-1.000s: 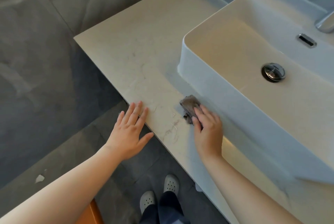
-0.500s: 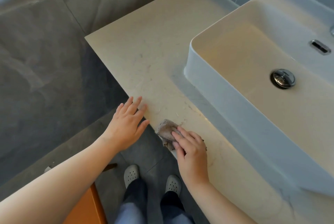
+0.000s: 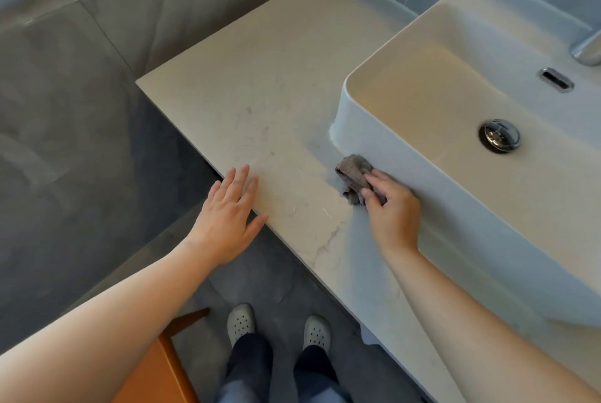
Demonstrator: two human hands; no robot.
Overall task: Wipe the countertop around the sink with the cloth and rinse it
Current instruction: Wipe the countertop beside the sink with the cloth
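A small crumpled grey-brown cloth [image 3: 353, 173] lies on the pale marble countertop [image 3: 260, 93], right at the foot of the white sink's [image 3: 461, 217] front wall near its left corner. My right hand [image 3: 392, 212] holds the cloth down, fingers laid over it and thumb curled at its near edge. My left hand [image 3: 229, 215] rests flat on the counter's front edge with straight fingers and holds nothing. Faint streaks and small specks show on the counter between my hands.
The basin has a chrome drain [image 3: 500, 136], an overflow slot [image 3: 556, 79] and a faucet [image 3: 588, 51] cut off at the right edge. Grey tiled wall and floor lie left of the counter. An orange wooden piece [image 3: 156, 373] stands by my feet.
My right hand has slid the cloth from the counter's front edge back to the foot of the sink wall. My left hand has stayed on the front edge.
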